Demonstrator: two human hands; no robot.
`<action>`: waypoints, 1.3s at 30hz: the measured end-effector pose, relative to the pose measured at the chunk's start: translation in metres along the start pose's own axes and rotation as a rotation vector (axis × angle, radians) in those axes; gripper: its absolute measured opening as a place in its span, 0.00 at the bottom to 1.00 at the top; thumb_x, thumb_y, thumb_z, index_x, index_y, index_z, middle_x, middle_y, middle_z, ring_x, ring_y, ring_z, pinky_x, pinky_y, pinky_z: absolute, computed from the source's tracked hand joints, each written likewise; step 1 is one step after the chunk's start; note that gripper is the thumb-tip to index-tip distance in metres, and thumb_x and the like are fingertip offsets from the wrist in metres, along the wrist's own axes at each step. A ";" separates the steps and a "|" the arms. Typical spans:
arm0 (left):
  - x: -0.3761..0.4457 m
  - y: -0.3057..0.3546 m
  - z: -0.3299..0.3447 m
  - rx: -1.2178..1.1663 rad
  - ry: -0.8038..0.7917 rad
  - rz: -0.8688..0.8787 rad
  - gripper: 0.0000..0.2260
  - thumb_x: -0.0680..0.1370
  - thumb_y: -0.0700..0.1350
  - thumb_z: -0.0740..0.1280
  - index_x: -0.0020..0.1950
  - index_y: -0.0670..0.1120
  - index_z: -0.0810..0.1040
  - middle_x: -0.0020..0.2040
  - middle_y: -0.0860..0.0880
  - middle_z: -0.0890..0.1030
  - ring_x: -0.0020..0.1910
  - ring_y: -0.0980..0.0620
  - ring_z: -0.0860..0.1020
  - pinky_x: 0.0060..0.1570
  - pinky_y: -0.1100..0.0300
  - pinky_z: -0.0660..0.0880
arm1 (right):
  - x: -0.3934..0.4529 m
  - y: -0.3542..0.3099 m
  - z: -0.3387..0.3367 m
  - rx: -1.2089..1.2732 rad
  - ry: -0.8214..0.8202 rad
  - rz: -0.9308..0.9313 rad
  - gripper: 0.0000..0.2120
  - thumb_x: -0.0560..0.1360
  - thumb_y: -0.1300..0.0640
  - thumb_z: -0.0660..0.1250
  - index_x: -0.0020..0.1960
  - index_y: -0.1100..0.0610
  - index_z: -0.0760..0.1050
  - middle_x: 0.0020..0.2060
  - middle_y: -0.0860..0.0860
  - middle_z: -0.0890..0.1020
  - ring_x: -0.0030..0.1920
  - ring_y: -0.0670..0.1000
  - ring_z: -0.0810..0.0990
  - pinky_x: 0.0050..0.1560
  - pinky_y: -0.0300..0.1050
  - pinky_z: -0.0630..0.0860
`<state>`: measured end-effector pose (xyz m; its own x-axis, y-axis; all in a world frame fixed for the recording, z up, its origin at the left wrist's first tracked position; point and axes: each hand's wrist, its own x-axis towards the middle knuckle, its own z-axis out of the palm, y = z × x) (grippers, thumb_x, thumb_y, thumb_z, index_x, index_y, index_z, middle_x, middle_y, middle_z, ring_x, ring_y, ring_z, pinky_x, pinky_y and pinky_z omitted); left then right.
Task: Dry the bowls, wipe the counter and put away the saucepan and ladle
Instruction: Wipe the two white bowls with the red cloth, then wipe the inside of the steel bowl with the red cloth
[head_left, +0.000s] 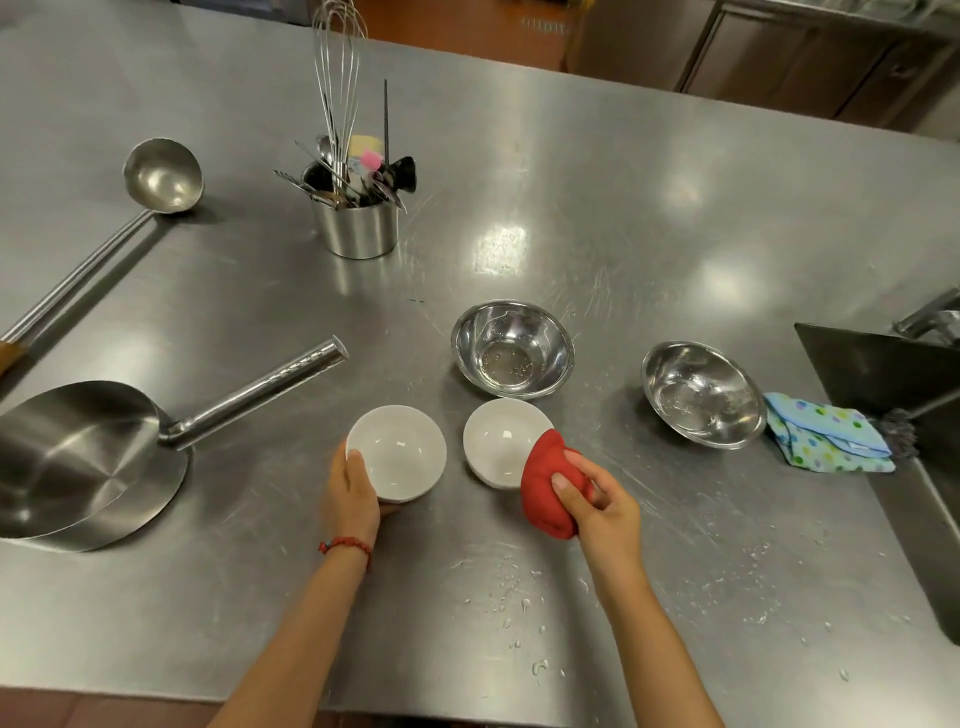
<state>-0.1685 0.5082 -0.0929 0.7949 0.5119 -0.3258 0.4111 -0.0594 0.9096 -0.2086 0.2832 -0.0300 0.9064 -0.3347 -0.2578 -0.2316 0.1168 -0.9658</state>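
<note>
A utensil pot (358, 223) is standing behind two steel bowls (513, 349) (704, 394), a dotted cloth (826, 441) is lying by the sink (883, 374), and the ladle (156, 179) and saucepan (78, 462) are sitting at the left. The left hand (356, 488) is gripping the rim of the left white bowl (397, 452), while the right hand (602, 504) is clutching a bunched red cloth (545, 483) against the right white bowl (501, 441). Droplets are dotting the steel counter (675, 208) near the person, with cabinets (779, 57) showing beyond.

The ladle (93, 249) handle runs off the left edge, as does the saucepan (78, 462) (its near-left rim is gone). The red cloth (548, 486) covers the right white bowl's (498, 441) near-right rim. The sink (893, 395) is cut off at right.
</note>
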 end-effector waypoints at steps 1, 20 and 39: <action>0.001 -0.002 -0.001 0.018 0.011 0.007 0.20 0.77 0.55 0.52 0.66 0.51 0.69 0.61 0.43 0.75 0.56 0.40 0.75 0.51 0.40 0.77 | 0.001 -0.001 -0.002 0.010 0.009 -0.003 0.15 0.70 0.65 0.70 0.47 0.44 0.79 0.49 0.51 0.82 0.46 0.43 0.81 0.38 0.31 0.77; -0.079 0.081 0.090 0.194 0.170 0.492 0.13 0.75 0.41 0.63 0.58 0.39 0.78 0.55 0.37 0.76 0.53 0.44 0.73 0.53 0.54 0.70 | 0.066 -0.022 -0.122 0.097 0.047 -0.062 0.17 0.70 0.67 0.70 0.47 0.46 0.78 0.45 0.44 0.81 0.41 0.37 0.82 0.39 0.31 0.78; -0.115 0.071 0.331 0.000 -0.345 -0.120 0.04 0.77 0.44 0.64 0.48 0.48 0.78 0.44 0.45 0.80 0.46 0.42 0.80 0.48 0.43 0.79 | 0.172 -0.044 -0.236 -0.090 0.075 -0.048 0.16 0.70 0.61 0.71 0.53 0.46 0.76 0.49 0.46 0.79 0.48 0.42 0.77 0.35 0.27 0.75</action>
<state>-0.0828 0.1617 -0.0764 0.8447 0.1961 -0.4979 0.5106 -0.0165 0.8597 -0.1261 -0.0003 -0.0387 0.8890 -0.4070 -0.2096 -0.2228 0.0154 -0.9748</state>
